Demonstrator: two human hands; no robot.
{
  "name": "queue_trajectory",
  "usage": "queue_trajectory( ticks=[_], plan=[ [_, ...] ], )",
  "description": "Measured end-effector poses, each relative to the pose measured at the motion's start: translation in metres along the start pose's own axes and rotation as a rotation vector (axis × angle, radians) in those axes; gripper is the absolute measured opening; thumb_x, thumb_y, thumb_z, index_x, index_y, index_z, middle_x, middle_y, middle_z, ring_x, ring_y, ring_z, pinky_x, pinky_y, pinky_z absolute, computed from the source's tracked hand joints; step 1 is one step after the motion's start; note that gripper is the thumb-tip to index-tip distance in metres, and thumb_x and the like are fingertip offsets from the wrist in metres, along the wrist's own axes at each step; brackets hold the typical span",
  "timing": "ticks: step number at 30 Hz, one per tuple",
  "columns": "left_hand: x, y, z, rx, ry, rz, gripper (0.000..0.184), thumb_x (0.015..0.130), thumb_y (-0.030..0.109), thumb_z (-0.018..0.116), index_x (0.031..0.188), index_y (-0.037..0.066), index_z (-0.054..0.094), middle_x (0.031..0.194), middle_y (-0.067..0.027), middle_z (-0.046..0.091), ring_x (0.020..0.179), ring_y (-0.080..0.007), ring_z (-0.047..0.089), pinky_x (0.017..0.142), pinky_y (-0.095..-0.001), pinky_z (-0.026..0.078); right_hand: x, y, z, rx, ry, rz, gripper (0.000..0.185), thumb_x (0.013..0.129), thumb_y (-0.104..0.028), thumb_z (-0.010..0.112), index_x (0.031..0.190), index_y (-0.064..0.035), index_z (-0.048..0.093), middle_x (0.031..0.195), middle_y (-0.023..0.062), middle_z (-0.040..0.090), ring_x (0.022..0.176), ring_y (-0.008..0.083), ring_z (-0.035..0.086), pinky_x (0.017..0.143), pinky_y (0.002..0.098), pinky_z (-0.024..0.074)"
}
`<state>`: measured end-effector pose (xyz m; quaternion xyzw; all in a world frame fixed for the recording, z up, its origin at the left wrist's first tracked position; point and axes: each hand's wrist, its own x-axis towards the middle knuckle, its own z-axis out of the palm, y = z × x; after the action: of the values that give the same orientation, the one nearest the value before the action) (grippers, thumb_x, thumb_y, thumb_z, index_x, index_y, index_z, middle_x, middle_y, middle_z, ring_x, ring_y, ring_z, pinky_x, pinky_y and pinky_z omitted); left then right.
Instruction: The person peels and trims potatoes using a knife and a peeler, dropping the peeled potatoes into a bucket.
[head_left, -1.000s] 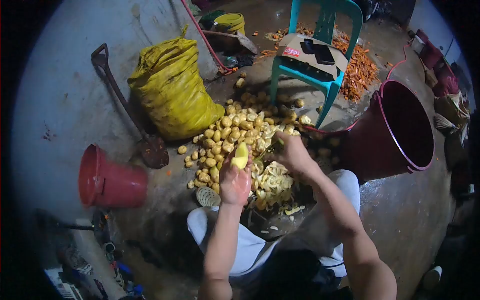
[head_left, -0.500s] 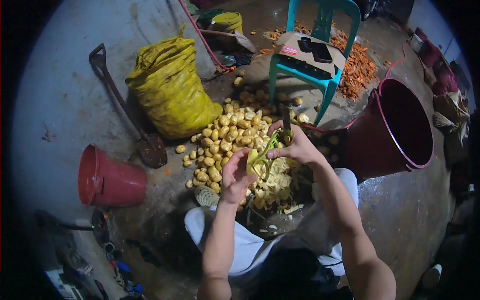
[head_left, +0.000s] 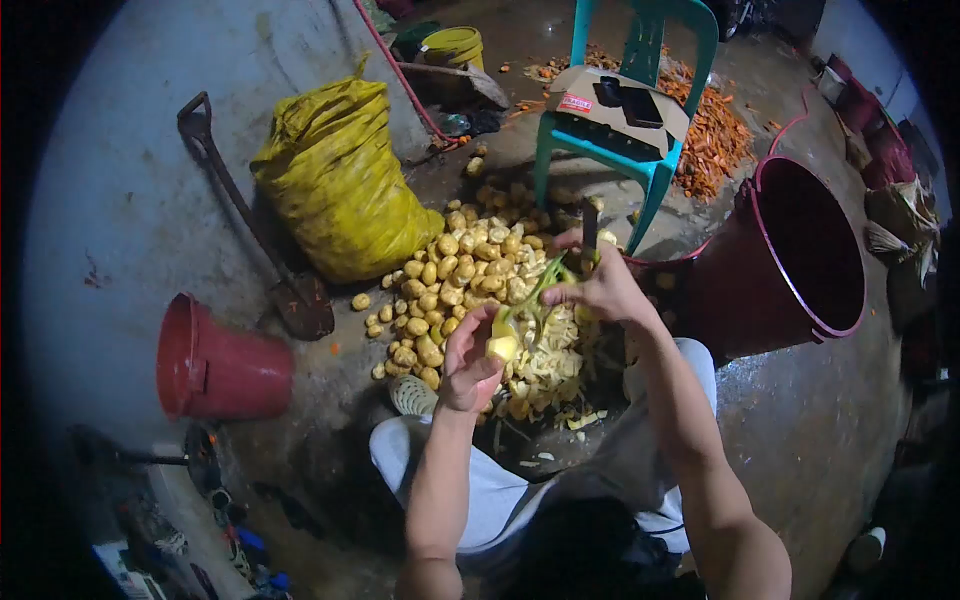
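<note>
My left hand [head_left: 468, 368] is closed around a pale yellow peeled piece [head_left: 503, 346], its rounded end showing by the thumb; I cannot make out its kind. In my right hand [head_left: 612, 288] is a knife [head_left: 589, 228], its dark blade pointing up and away from me. Thin green strips [head_left: 546, 287], looking like peel, hang between the two hands, close to the right fingers. Below them lie a heap of pale peelings [head_left: 548, 375] and, beyond, a pile of yellow-brown potatoes [head_left: 465, 268]. The fingers hide the knife's handle.
A full yellow sack [head_left: 335, 180] leans beside the potatoes, near a shovel [head_left: 235, 205] against the wall. A red bucket [head_left: 240, 370] lies tilted at left; a big dark-red tub [head_left: 720, 285] tilts at right. Behind stand a teal chair [head_left: 655, 190] and orange scraps [head_left: 715, 140].
My right hand has shifted slightly right with the knife, whose blade shows more. The peeled piece has turned in my left hand, showing its rounded end, and the green strips have moved.
</note>
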<state>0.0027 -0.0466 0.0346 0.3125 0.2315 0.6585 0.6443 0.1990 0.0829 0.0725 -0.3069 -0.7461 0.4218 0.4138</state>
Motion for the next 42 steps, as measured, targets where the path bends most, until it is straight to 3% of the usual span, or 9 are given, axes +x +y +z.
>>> queue_trajectory(
  ticks=[7,9,15,16,21,25,37,39,42],
  plan=[
    [0.000,-0.002,0.000,0.114,0.017,0.049,0.084,0.065,0.023,0.087,0.131,-0.002,0.043,0.120,-0.0085,0.056,0.114,-0.0198,0.054,0.103,-0.0317,0.038,-0.002,-0.009,0.007,0.074,-0.044,0.025,0.053,0.062,-0.026,0.092,0.099,-0.0025,0.062,0.098,0.0051,0.064,0.095,0.0162,0.058,0.085,0.0315,0.0456],
    [-0.003,-0.001,-0.001,0.108,0.011,0.038,0.086,0.064,0.027,0.088,0.131,-0.003,0.043,0.120,-0.0092,0.057,0.115,-0.0208,0.054,0.105,-0.0331,0.038,0.006,0.007,-0.004,0.003,0.086,0.286,0.053,0.061,-0.022,0.092,0.100,-0.0039,0.061,0.095,0.0021,0.061,0.093,0.0142,0.056,0.084,0.0314,0.0448],
    [-0.002,-0.004,-0.005,0.096,0.077,0.033,0.090,0.064,0.034,0.088,0.131,-0.003,0.041,0.121,-0.0084,0.056,0.115,-0.0200,0.054,0.104,-0.0324,0.038,-0.003,-0.021,0.002,0.039,-0.145,0.018,0.051,0.061,-0.022,0.092,0.099,-0.0047,0.063,0.098,0.0022,0.063,0.097,0.0147,0.056,0.086,0.0320,0.0449],
    [-0.001,-0.005,-0.003,0.066,0.033,0.065,0.083,0.066,0.023,0.086,0.131,-0.002,0.041,0.120,-0.0074,0.054,0.113,-0.0198,0.054,0.102,-0.0313,0.040,-0.004,-0.023,0.005,0.030,-0.121,0.004,0.051,0.062,-0.022,0.092,0.100,-0.0044,0.062,0.097,0.0023,0.062,0.096,0.0143,0.056,0.086,0.0320,0.0450],
    [-0.002,-0.003,-0.006,0.042,0.045,0.080,0.088,0.065,0.030,0.088,0.132,-0.002,0.040,0.119,-0.0083,0.057,0.114,-0.0209,0.055,0.104,-0.0349,0.040,0.009,0.011,-0.004,0.001,0.125,0.278,0.050,0.063,-0.023,0.091,0.098,-0.0031,0.062,0.096,0.0066,0.066,0.094,0.0163,0.060,0.086,0.0331,0.0469],
    [0.001,0.000,-0.003,-0.092,0.047,0.023,0.090,0.064,0.029,0.089,0.133,0.001,0.039,0.118,-0.0069,0.056,0.112,-0.0216,0.057,0.104,-0.0365,0.041,-0.002,-0.012,0.006,0.040,-0.053,0.017,0.052,0.063,-0.027,0.091,0.100,-0.0023,0.063,0.097,0.0056,0.066,0.094,0.0165,0.060,0.085,0.0324,0.0467],
    [0.001,-0.006,-0.002,-0.070,0.173,0.180,0.069,0.076,0.016,0.080,0.131,0.001,0.040,0.121,-0.0099,0.054,0.113,-0.0215,0.053,0.104,-0.0379,0.039,0.005,0.021,-0.009,-0.021,0.103,0.127,0.049,0.065,-0.025,0.090,0.099,-0.0007,0.064,0.097,0.0084,0.068,0.093,0.0200,0.063,0.087,0.0345,0.0482],
    [0.004,-0.010,-0.006,0.010,0.101,0.197,0.061,0.083,0.020,0.074,0.133,0.004,0.041,0.124,-0.0106,0.053,0.112,-0.0219,0.054,0.103,-0.0389,0.040,0.007,0.024,-0.010,-0.067,0.129,0.120,0.048,0.066,-0.025,0.089,0.099,-0.0011,0.065,0.097,0.0089,0.068,0.093,0.0209,0.063,0.087,0.0350,0.0483],
    [0.005,-0.042,0.003,-0.232,0.264,-0.129,0.065,0.092,0.057,0.051,0.138,0.012,0.040,0.132,-0.0117,0.048,0.112,-0.0273,0.053,0.098,-0.0473,0.047,0.005,0.011,0.011,-0.093,0.068,0.163,0.053,0.065,-0.030,0.090,0.104,-0.0036,0.065,0.097,0.0133,0.070,0.094,0.0253,0.066,0.085,0.0360,0.0492]
  ],
)
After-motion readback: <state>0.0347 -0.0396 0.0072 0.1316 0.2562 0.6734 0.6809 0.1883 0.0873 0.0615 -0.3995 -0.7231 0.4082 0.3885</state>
